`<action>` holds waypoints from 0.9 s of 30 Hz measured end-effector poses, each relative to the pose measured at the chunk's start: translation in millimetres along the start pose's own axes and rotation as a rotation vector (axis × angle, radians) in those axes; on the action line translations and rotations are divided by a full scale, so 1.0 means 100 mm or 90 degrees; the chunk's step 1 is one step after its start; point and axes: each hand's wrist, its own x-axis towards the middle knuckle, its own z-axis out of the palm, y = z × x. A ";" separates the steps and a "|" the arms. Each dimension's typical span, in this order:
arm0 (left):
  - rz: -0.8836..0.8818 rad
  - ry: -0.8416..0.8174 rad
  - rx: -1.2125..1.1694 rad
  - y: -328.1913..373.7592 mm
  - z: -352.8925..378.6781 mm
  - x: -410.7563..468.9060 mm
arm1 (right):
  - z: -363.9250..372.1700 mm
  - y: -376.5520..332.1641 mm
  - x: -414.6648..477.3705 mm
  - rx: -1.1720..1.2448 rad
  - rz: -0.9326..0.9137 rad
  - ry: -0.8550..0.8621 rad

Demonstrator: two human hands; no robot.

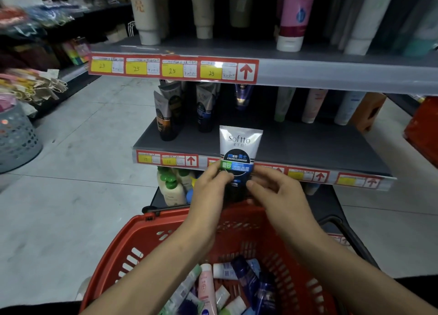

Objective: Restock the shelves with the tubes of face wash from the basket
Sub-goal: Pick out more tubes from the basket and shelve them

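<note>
A silver and black Softto face wash tube (pixel 239 146) stands upright, cap down, in front of the middle shelf (pixel 296 146). My left hand (pixel 211 186) pinches its lower left side. My right hand (pixel 275 189) grips its lower right side. Below my forearms sits the red basket (pixel 132 246), holding several more tubes (pixel 227 286) in pink, white, green and dark blue. On the middle shelf stand similar dark tubes (pixel 203 106) at the back left and pale tubes (pixel 312 104) at the back right.
The top shelf (pixel 331 66) carries tall pale tubes and a pink bottle. Green-capped bottles (pixel 170 186) stand on the lowest shelf behind the basket. A grey perforated bin (pixel 16 139) is on the floor at left. Orange boxes stand at right.
</note>
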 end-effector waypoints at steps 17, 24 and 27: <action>0.128 0.168 0.101 0.08 -0.43 0.89 | 0.70 0.10 1.07 -0.025 -0.113 0.038; 0.092 0.229 0.142 0.19 -0.52 1.38 | 1.03 0.21 1.68 -0.100 -0.145 0.082; 0.071 0.226 0.139 0.17 -0.52 1.53 | 1.10 0.21 1.84 -0.132 -0.149 0.103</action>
